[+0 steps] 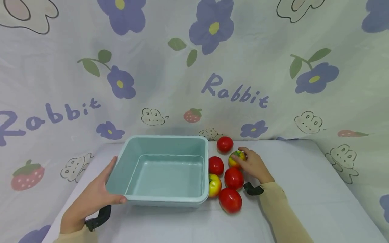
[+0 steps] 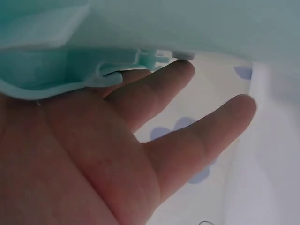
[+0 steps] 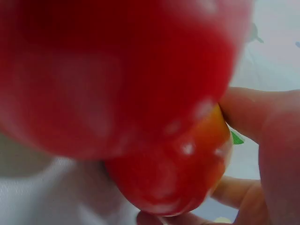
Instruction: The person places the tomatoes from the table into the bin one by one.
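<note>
A pale blue-green plastic basin [image 1: 170, 199] stands on the table, its inside bare. My left hand [image 1: 94, 192] holds its front left corner, thumb along the front rim and fingers against the left wall. In the left wrist view, two extended fingers [image 2: 201, 145] reach below the basin's rim [image 2: 42, 91]. To the right of the basin, my right hand [image 1: 253, 165] grips a yellow-and-red tomato [image 1: 233, 163] with a green top, thumb on one side and fingers on the other. In the right wrist view, a nearer red tomato [image 3: 108, 70] partly covers that gripped tomato [image 3: 164, 178].
More tomatoes lie close together by the basin's right wall: a red one [image 1: 225, 144] at the back, red ones [image 1: 234, 179] in the middle, a yellow-red one [image 1: 214, 185] against the wall, and a red one [image 1: 230, 200] in front. A printed cloth [image 1: 170, 84] hangs behind the table.
</note>
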`<act>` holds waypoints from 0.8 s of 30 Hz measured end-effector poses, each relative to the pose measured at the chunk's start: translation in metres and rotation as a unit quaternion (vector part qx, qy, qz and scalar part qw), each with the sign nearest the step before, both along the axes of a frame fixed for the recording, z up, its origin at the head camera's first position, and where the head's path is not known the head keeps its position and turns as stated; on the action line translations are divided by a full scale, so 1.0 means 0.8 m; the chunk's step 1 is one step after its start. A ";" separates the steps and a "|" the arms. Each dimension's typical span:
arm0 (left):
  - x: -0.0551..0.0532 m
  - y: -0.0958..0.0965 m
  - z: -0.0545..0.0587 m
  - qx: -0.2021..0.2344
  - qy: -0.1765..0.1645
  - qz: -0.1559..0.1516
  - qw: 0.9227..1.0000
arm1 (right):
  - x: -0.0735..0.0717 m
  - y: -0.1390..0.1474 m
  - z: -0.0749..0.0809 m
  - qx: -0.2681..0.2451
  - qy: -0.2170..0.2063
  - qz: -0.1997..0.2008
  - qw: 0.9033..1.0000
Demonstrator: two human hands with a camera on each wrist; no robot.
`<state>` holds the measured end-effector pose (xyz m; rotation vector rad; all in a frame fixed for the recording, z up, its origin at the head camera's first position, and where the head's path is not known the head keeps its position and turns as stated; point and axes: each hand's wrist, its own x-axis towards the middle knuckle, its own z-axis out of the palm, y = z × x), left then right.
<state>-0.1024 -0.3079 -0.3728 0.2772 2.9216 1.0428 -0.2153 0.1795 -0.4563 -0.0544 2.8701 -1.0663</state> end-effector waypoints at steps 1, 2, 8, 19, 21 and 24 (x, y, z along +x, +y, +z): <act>0.000 0.000 0.000 0.001 -0.001 0.000 1.000 | 0.000 0.000 0.000 0.002 -0.004 -0.002 1.000; 0.000 0.000 0.001 0.001 -0.003 0.001 1.000 | -0.001 0.001 0.000 0.003 -0.009 -0.005 1.000; -0.001 0.001 0.004 -0.002 -0.014 0.007 1.000 | -0.003 0.000 0.002 -0.004 -0.024 -0.009 1.000; 0.000 0.001 0.004 -0.003 -0.029 0.012 0.999 | -0.003 -0.002 0.002 -0.052 -0.003 -0.015 0.999; 0.001 0.001 0.004 -0.005 -0.032 0.013 0.999 | -0.002 -0.001 0.003 -0.055 0.006 -0.017 0.998; 0.002 0.002 0.006 -0.010 -0.030 0.014 0.999 | 0.001 -0.002 0.006 -0.060 0.028 -0.022 0.998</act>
